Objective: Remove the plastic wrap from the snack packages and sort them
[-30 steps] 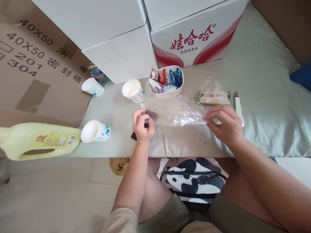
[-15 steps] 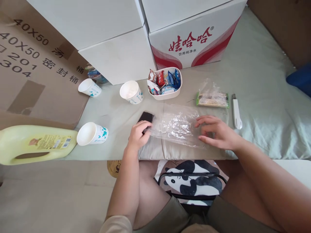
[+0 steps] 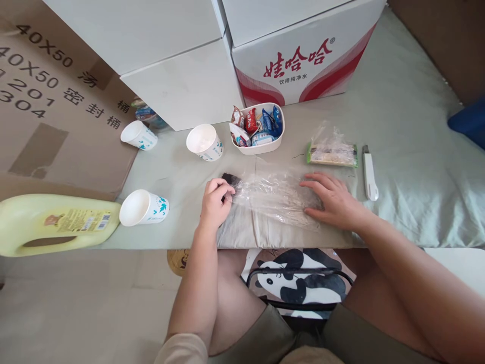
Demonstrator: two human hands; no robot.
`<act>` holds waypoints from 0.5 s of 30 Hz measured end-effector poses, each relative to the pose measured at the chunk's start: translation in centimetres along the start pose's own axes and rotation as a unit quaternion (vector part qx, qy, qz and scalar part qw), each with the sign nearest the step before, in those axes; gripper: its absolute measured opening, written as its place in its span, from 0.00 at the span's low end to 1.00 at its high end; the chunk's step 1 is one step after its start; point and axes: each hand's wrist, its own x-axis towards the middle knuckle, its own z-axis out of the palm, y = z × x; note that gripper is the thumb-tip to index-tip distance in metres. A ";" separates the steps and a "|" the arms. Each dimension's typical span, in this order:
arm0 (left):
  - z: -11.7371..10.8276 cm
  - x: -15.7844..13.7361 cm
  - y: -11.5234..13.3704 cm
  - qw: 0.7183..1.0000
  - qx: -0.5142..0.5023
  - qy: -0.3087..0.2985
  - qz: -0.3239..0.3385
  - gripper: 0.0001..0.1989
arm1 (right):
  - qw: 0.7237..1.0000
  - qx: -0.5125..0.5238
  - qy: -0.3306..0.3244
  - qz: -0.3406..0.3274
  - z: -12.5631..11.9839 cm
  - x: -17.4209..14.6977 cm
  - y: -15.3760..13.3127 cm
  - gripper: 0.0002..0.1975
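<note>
A clear plastic bag [image 3: 271, 194] lies crinkled on the cloth-covered table in front of me. My left hand [image 3: 216, 202] pinches its left end between thumb and fingers. Partly under that hand and the bag is a black phone [image 3: 230, 179]. My right hand [image 3: 331, 199] rests on the bag's right end with its fingers spread, thumb apart from them. Past the right hand lie a packet of thin wooden sticks [image 3: 332, 154] in clear wrap with green edges and a white utility knife [image 3: 370, 176].
Behind the bag stands a white tub [image 3: 261, 150] of small wrapped snacks. Paper cups [image 3: 158, 208] stand or lie on the left, near a yellow jug [image 3: 76, 220] on its side. White cartons [image 3: 303, 71] and a brown cardboard box [image 3: 41, 136] border the table's back and left.
My right hand has moved slightly left and flattened onto the bag, fingers spreading. The bag has crumpled narrower and covers more of the phone. My left hand keeps its pinch.
</note>
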 end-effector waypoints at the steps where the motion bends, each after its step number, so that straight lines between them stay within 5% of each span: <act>1: -0.3 -0.1 0.1 1.000 -0.004 -0.027 0.000 0.12 | 1.000 0.002 -0.006 -0.004 -0.1 0.0 0.0 0.27; 7: -2.3 -0.6 1.1 0.983 -0.097 -0.158 0.008 0.10 | 0.999 0.043 0.002 -0.004 -0.7 0.4 -0.2 0.27; 10: -2.1 -0.3 1.6 0.975 -0.177 -0.132 -0.026 0.12 | 0.997 0.055 0.039 0.033 -0.8 0.8 -0.2 0.23; 13: -0.8 0.0 2.6 0.987 -0.139 -0.051 -0.056 0.07 | 0.995 0.056 0.060 0.049 -1.2 1.1 -0.4 0.18; 15: 0.1 0.2 3.3 0.994 -0.104 -0.040 -0.016 0.04 | 0.992 0.051 0.082 0.086 -1.6 1.2 -0.7 0.15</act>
